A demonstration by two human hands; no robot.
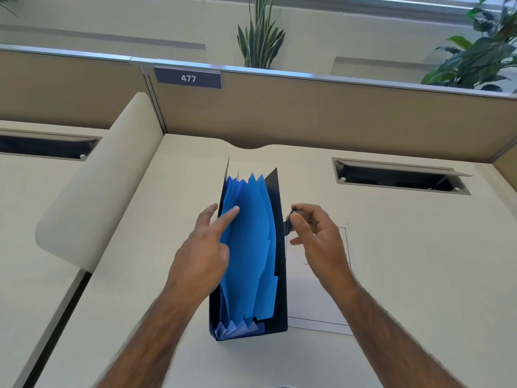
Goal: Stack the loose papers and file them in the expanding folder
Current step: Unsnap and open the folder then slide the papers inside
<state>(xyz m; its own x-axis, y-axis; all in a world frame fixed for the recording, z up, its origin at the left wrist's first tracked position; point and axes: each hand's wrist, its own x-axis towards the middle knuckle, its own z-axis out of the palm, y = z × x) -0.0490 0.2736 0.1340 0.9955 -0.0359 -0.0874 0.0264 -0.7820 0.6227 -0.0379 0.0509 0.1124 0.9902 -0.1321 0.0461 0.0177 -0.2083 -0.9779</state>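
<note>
A dark blue expanding folder point(253, 261) stands open on the desk, its bright blue dividers fanned apart. My left hand point(204, 247) rests against the folder's left side, index finger stretched out onto a divider. My right hand point(316, 236) is just right of the folder, thumb and fingers pinched on the small dark closure tab point(288, 229) that sticks out from the folder's right cover. A white sheet of paper point(316, 301) with a thin border lies flat on the desk, partly under the folder and my right hand.
The cream desk point(405, 275) ends at a tan cubicle partition point(335, 113) with a "477" sign point(188, 77). An open cable slot point(400, 177) sits at the back right. A curved cream divider point(95, 186) rises on the left. Plants stand behind the partition.
</note>
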